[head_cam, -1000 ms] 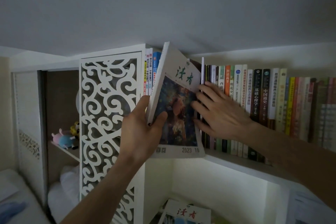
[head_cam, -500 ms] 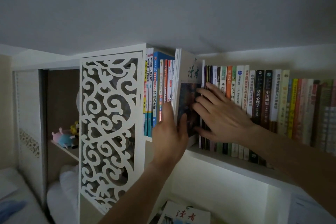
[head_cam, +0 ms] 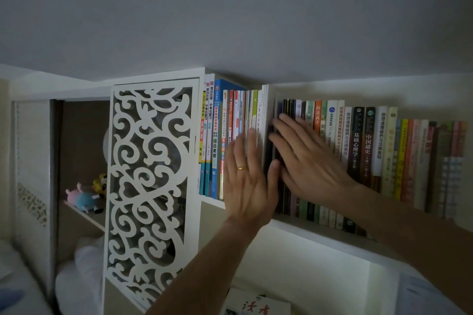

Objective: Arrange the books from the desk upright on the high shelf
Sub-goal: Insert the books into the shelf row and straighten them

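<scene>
A long row of books stands upright on the high white shelf (head_cam: pixel 320 231). The thin white magazine (head_cam: pixel 263 110) is slid in among them, only its spine edge showing. My left hand (head_cam: pixel 247 176), a gold ring on one finger, presses flat with straight fingers against the spines at that spot. My right hand (head_cam: pixel 304 158) lies flat on the dark spines (head_cam: pixel 289 110) just to the right, holding that group aside. Another magazine with red characters (head_cam: pixel 256 308) lies on the desk below.
A white carved lattice panel (head_cam: pixel 151 186) closes the shelf's left side. Behind it sits a lower shelf with plush toys (head_cam: pixel 85 194). The ceiling hangs close above the book tops. White bedding (head_cam: pixel 76 276) lies at the lower left.
The magazine went from tilted out with its cover showing to pushed in upright between the books. My left hand let go of its edge and now presses flat on the spines.
</scene>
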`<state>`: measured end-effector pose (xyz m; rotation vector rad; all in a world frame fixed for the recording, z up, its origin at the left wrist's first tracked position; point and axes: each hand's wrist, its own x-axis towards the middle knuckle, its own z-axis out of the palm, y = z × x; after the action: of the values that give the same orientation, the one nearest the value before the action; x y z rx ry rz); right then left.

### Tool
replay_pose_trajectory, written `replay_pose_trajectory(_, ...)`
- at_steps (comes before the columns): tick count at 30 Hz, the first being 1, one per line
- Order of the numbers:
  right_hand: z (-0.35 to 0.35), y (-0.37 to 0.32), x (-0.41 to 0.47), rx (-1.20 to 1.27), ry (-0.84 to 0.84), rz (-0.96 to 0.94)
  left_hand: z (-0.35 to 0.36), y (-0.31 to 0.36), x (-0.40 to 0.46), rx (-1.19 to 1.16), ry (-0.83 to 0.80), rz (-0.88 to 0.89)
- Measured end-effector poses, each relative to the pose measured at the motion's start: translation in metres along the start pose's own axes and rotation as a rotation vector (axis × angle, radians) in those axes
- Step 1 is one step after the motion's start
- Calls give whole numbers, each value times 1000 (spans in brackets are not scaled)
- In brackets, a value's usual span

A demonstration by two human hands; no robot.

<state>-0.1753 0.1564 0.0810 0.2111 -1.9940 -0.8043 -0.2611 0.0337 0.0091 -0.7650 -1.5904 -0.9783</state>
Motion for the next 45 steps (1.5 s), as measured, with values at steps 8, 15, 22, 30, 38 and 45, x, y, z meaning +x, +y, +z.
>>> replay_pose_trajectory(8,5,11,-1,-32,-41,74,27,3,4,-36,-56,127)
replay_pose_trajectory(15,9,14,3,-115,-50,54,40,0,3,4,-59,108)
replay_pose_trajectory(22,12,10,6,-131,-70,70,41,-13,11,61,-87,164)
replay_pose_trajectory(30,11,9,6,-186,-137,71,32,-16,15,250,-223,119)
replay_pose_trajectory(38,-26,-4,-30,-177,-192,148,15,-13,1,238,-345,40)
replay_pose_trajectory(45,-69,2,-109,-206,-100,384,2,10,-10,62,-268,161)
